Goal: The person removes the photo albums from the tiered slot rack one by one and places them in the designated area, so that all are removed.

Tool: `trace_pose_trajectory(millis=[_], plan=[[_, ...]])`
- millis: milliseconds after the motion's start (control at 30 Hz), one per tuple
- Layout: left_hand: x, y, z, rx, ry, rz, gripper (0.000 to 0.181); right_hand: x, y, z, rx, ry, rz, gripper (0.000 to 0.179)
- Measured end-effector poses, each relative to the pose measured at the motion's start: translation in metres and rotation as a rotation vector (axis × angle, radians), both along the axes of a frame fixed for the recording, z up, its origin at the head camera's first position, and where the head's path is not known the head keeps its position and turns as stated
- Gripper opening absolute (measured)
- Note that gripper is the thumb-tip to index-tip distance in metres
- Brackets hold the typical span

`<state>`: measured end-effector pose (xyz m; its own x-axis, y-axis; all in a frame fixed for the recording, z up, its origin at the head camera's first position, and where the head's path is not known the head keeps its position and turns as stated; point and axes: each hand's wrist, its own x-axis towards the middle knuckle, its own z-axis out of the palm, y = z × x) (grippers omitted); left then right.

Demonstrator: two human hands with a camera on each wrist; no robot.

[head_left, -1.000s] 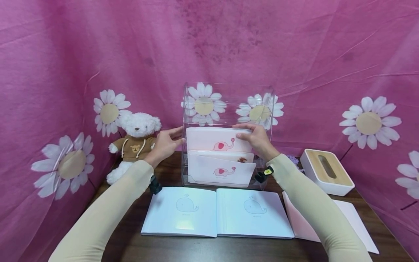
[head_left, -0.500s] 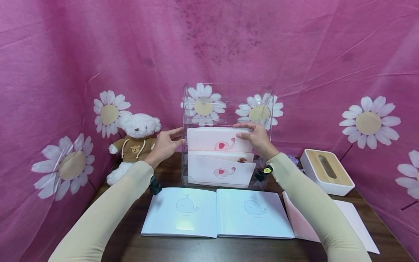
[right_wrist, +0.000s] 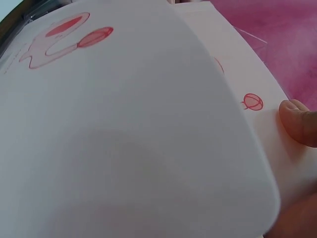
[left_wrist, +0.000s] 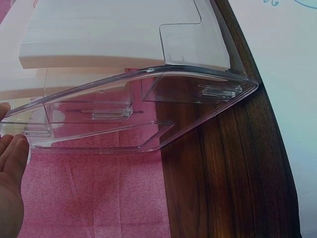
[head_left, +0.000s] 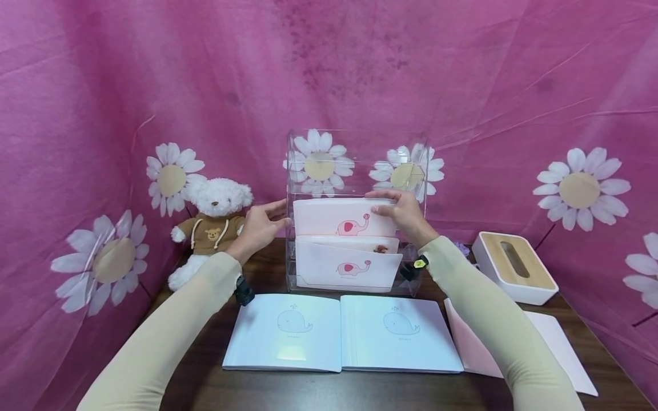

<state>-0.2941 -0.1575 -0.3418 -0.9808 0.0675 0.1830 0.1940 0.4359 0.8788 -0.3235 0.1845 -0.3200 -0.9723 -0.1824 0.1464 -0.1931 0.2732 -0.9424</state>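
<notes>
A clear plastic tiered rack (head_left: 360,191) stands upright on the table. My left hand (head_left: 259,228) holds its left side edge; in the left wrist view that hand's fingertips (left_wrist: 17,148) lie along the clear side frame. A pale booklet with a red elephant (head_left: 313,216) sits in the rack's middle tier. My right hand (head_left: 406,217) pinches its top right edge, thumb in front, the fingers partly hidden behind. Below it, a front elephant booklet (head_left: 319,265) leans in the bottom tier, covering most of another booklet with a small brown picture (head_left: 380,249).
Two white whale booklets (head_left: 283,348) (head_left: 401,351) lie side by side before the rack. Pale pink sheets or booklets (head_left: 560,351) lie under the right sleeve. A white teddy bear (head_left: 213,234) sits at left. A wood-topped tissue box (head_left: 514,268) stands at right, near something purple (head_left: 461,248).
</notes>
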Motion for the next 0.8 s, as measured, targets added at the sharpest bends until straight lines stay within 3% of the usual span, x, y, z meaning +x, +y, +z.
trace_pose_trajectory(millis=[467, 800], plan=[[0.001, 0.0, -0.002, -0.022, -0.005, 0.005, 0.057, 0.008, 0.0, 0.006, -0.024, 0.035, -0.002, 0.037], [0.001, -0.001, 0.0, -0.038, 0.001, 0.015, 0.057, 0.016, 0.006, 0.026, -0.07, 0.08, -0.022, 0.038]])
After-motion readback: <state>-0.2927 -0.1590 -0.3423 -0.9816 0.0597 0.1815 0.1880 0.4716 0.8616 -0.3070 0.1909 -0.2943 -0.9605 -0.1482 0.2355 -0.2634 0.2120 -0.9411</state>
